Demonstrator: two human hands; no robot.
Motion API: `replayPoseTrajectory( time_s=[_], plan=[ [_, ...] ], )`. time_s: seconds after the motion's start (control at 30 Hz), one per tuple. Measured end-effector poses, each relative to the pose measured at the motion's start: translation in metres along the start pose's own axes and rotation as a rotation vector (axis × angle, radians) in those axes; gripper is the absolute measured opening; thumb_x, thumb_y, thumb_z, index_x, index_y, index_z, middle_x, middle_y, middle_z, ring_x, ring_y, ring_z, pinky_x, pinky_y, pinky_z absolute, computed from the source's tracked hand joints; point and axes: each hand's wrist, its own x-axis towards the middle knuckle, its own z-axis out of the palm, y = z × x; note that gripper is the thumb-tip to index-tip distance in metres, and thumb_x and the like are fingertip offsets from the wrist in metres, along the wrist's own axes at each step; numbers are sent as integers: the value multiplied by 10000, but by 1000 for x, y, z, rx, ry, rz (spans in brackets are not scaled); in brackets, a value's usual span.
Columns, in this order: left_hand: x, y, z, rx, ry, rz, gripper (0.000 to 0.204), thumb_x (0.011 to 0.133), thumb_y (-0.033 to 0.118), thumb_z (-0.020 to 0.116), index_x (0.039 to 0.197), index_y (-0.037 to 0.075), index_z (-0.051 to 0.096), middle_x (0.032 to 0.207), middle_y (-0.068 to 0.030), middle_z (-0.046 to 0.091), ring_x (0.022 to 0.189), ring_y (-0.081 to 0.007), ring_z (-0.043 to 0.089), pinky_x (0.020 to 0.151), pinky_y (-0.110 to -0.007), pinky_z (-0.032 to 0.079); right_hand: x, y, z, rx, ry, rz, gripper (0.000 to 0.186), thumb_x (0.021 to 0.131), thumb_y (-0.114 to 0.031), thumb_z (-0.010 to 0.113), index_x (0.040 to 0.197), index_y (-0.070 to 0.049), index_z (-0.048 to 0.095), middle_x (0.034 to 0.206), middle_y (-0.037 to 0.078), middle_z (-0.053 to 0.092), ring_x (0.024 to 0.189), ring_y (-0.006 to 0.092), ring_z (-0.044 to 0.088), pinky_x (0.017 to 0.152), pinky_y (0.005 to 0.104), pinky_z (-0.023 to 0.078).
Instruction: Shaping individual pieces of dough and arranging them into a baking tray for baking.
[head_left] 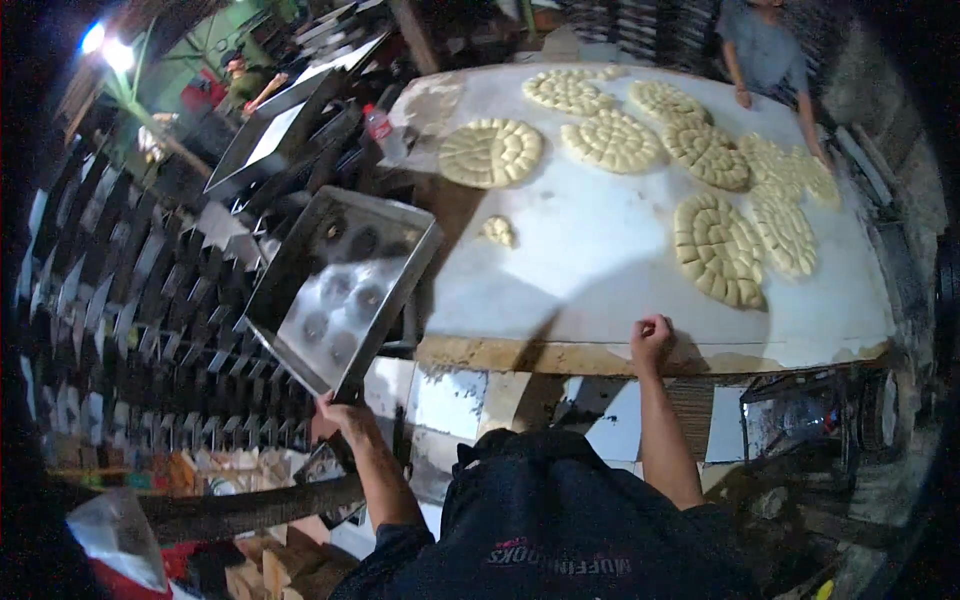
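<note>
My left hand (341,413) is closed on the near rim of a rectangular metal baking pan (398,297), which is tilted to the left of the table. Several dark round marks show on the pan's bottom. Over the near edge of the table (560,285), my right hand (653,334) is closed with its fingers curled. Whether anything is inside that fist is hidden. Several flat rounds of cut dough pieces lie on the tabletop, one of them a dough round (718,250) beyond my right hand. A small lump of dough (498,231) sits apart, near the pan.
Stacked dark metal pans (190,330) fill the left side. A plastic bottle (380,128) with a red label stands near the table's far left corner, close to a long tray (270,130). Another person (765,50) stands at the far right of the table.
</note>
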Motion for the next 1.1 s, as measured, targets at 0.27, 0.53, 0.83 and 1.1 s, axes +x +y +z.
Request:
replayPoseTrajectory(
  time_s=[0.27,0.53,0.83,1.1],
  plan=[
    [78,18,-12,65,-142,-228,433,753,297,542,1111,61,609,1069,-122,644,921,-319,617,783,-437,501,-5,14,-8,6,70,-98,114,740,-120,667,732,-28,600,655,88,577,589,228,589,565,354,472],
    [-13,16,28,942,266,1114,462,909,372,650,1077,-34,507,929,-83,512,786,-225,528,715,-369,447,-1,4,-4,-56,74,-35,116,750,-103,647,723,-30,561,628,91,525,594,233,557,570,348,449],
    [-101,-183,284,912,-1313,-23,233,932,200,591,1031,-7,631,849,-23,643,742,-164,609,732,-266,492,59,-5,35,20,-207,-42,184,774,-101,668,689,-26,523,585,94,484,510,242,506,502,354,401],
    [55,-393,424,658,-654,-476,557,936,425,525,1290,-4,522,1174,-224,578,1098,-287,569,875,-412,518,78,-3,35,-37,-319,-74,160,777,-41,638,683,-54,509,660,97,504,554,247,549,498,361,440]
  ],
)
